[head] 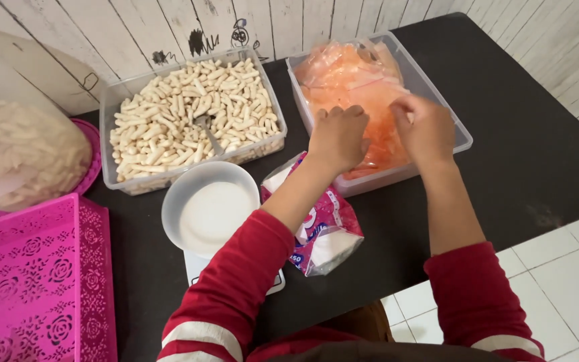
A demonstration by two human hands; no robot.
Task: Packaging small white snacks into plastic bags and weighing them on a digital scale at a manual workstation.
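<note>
Both my hands reach into a clear plastic tub (460, 137) filled with thin orange plastic bags (343, 77). My left hand (336, 137) rests on the bags with fingers curled, and my right hand (423, 127) pinches at a bag beside it. Whether either hand has a firm hold on a bag is unclear. My forearms in red striped sleeves cross over a pink and white bag of white powder (326, 234) lying on the dark table (504, 161).
A second clear tub (112, 167) of pale stick snacks with a spoon (208, 131) stands at the left. A white bowl (208, 208) of white powder sits on a scale. A pink lattice tray (35, 281) and a large clear bag of snacks (18, 147) occupy the far left.
</note>
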